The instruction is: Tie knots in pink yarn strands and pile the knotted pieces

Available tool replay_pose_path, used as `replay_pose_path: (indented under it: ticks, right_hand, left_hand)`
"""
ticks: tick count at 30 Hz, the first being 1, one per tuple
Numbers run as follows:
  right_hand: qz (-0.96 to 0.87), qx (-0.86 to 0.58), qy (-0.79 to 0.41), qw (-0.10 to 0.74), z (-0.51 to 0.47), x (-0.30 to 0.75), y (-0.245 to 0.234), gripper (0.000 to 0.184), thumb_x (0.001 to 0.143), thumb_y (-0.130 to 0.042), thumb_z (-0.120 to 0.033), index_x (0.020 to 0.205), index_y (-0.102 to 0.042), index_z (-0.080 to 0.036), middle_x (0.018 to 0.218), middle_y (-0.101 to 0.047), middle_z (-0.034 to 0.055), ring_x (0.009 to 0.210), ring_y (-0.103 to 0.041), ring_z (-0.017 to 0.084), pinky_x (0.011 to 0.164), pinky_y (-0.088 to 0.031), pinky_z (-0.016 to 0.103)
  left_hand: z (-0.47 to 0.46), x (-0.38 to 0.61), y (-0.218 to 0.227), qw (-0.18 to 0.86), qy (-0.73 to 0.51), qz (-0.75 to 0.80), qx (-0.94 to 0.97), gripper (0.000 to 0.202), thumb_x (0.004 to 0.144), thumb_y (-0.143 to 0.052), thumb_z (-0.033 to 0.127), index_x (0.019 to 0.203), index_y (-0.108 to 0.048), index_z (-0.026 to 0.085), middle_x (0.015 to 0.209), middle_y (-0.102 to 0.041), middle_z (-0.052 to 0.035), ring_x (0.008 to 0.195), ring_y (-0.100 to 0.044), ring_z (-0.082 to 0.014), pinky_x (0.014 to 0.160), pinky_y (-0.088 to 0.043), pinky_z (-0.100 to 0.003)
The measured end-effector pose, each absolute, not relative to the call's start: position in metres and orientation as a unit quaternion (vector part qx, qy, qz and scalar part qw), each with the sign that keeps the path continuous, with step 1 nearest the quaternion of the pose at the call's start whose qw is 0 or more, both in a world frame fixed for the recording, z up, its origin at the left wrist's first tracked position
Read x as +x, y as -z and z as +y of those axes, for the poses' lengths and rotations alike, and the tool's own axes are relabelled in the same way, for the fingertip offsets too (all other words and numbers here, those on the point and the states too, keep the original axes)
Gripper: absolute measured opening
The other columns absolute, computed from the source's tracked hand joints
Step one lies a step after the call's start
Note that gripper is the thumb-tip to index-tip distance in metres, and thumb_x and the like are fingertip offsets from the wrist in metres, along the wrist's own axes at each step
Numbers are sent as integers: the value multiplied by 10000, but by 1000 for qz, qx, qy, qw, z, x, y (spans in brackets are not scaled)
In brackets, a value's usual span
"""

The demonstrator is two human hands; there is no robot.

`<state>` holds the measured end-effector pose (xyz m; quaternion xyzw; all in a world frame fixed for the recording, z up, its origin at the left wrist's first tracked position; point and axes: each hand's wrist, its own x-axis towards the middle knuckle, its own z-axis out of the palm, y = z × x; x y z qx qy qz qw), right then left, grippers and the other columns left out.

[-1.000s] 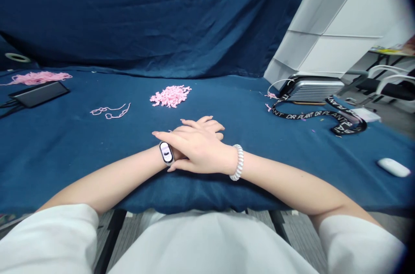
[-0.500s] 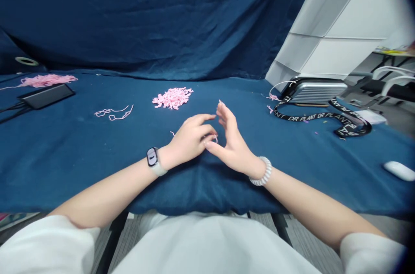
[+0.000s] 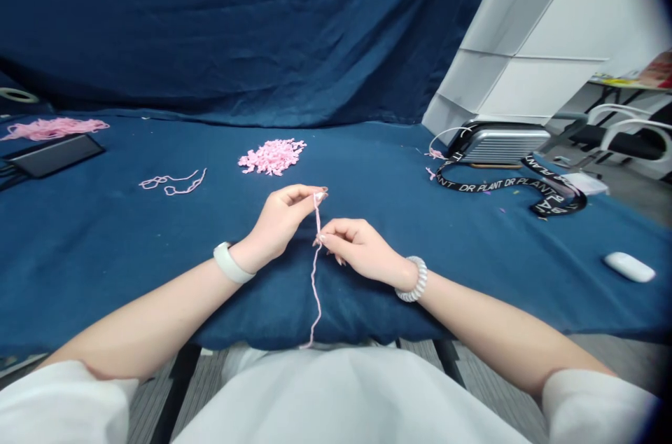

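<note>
A strand of pink yarn (image 3: 315, 283) runs down between my hands to the table's front edge. My left hand (image 3: 286, 216) pinches its upper end between thumb and fingers. Lower down, my right hand (image 3: 354, 244) is closed on the same strand, thumb against fingertips. The short stretch between the two pinches looks taut; below my right hand it hangs slightly wavy. Beyond my hands lies a heap of short pink yarn pieces (image 3: 271, 157). Loose pink strands (image 3: 173, 183) lie to the left on the blue cloth (image 3: 105, 255).
At the far left are a pink yarn bundle (image 3: 57, 128), a dark flat device with cables (image 3: 55, 155) and a tape roll (image 3: 18, 95). To the right lie a silver ridged case (image 3: 507, 146), a black lettered strap (image 3: 483, 186) and a white mouse (image 3: 628, 267).
My hands have gone from spread fingers close together to pinching the yarn, left above right. The strand now shows at full length, hanging downward. The view has shifted slightly.
</note>
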<state>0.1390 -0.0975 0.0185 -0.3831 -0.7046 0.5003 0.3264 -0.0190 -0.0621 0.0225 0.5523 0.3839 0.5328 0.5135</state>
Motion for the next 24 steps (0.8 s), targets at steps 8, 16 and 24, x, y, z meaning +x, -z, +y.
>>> replay_pose_path:
  ticks: [8,16,24]
  right_hand:
    - [-601,-358,-641,315,-96,131,-9,193,813,-565,-333,814,-464,-169,684,-559,-25,564,-572,78,561,-489,217]
    - [-572,-337,-706,247,-101,131,-9,175,829,-536,-279,866,-577,-114,595,-597,-22,372,-449,19,390,-393,143]
    - [-613,-370,-625,310,-93,139,-10,353,832,-519,-442,775,-653,-121,469,-482,-47,430,-438,56,489,-393,202]
  left_hand:
    - [-61,-18,-13,595,-497,387,499,192,686,-709,331,783,-695,166,831,-668,-42,738,-591,-120,681,-461,-228]
    - [-57,-19,-10,605,-507,402,465,176,685,-702,317,753,-659,160,861,-663,-47,816,-602,-135,757,-468,-264]
    - [-38,-30,-9,672,-512,411,342,132,711,-675,255,762,-604,155,797,-617,-7,684,-587,-97,679,-512,-275]
